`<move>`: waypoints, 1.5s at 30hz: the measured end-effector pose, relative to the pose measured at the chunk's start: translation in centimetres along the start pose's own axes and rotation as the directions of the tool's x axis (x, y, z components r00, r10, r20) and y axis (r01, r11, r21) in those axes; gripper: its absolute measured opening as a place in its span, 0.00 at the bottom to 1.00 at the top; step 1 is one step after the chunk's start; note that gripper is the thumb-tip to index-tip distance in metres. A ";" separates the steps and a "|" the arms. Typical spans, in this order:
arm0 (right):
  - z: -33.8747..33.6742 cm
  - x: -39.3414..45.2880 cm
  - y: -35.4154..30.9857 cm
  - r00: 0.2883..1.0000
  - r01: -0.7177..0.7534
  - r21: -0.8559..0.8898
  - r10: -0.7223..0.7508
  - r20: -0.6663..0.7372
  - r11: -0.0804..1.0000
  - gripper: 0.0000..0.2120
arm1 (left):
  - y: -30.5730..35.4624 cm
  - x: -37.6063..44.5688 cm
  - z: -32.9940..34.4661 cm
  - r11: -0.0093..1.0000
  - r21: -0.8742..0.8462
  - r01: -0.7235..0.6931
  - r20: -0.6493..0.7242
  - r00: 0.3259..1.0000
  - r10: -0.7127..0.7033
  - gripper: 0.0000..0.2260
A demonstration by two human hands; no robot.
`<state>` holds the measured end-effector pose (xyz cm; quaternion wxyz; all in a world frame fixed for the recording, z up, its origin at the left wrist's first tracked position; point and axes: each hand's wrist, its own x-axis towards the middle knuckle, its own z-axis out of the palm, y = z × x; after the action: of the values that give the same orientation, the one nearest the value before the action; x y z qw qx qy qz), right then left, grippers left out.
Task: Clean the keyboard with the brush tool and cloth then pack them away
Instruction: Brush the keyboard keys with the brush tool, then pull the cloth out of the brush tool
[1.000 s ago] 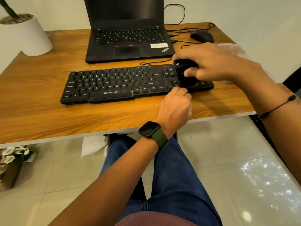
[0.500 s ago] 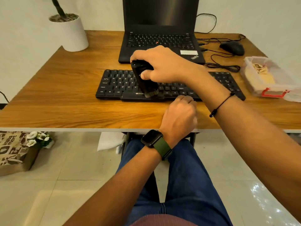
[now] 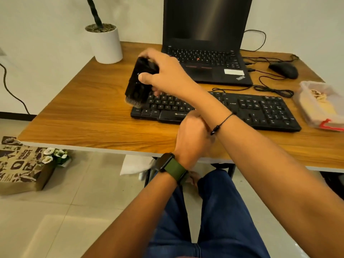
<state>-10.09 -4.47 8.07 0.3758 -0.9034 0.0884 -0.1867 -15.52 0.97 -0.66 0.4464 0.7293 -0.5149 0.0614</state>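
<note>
Right hand (image 3: 163,75) grips brush (image 3: 138,82) at keyboard (image 3: 260,110) left end; left hand (image 3: 193,135) fisted, fingers hidden, contents unclear; keys mid-board covered by forearm

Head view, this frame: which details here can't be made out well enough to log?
- Keyboard: its middle keys are covered by the right forearm.
- Left hand: its fingers curl at the keyboard's front edge, tucked under the right wrist; whether they grip it is unclear.
- Brush: motion-blurred, so bristle contact with the keys is uncertain.
- Plastic container: cut off by the right edge, contents blurred; no cloth identifiable.
</note>
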 end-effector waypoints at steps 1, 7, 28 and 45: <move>-0.8 -0.7 0.3 0.997 -0.025 0.149 0.036 -0.071 0.989 0.18 | -0.2 0.3 -0.2 0.999 0.033 0.017 -0.028 0.999 -0.016 0.05; -8.5 -8.7 3.2 0.887 -0.086 0.754 0.394 -0.240 0.652 0.16 | -1.0 1.5 -2.4 0.973 -0.148 0.179 -0.213 0.955 -0.208 0.10; -13.0 -25.1 12.4 0.695 -0.431 0.667 0.695 -0.184 0.608 0.22 | 5.4 1.9 7.0 0.931 0.050 -0.363 0.554 0.785 0.276 0.30; -16.7 -24.9 12.6 0.777 -0.627 -0.255 0.617 -0.126 0.736 0.27 | 7.4 3.7 7.5 0.922 0.170 -0.347 0.682 0.717 0.144 0.31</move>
<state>-39.82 -16.58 3.18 0.2820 -0.8627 0.4167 -0.0509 -22.59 -7.50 1.26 0.1143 0.6843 -0.7172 -0.0658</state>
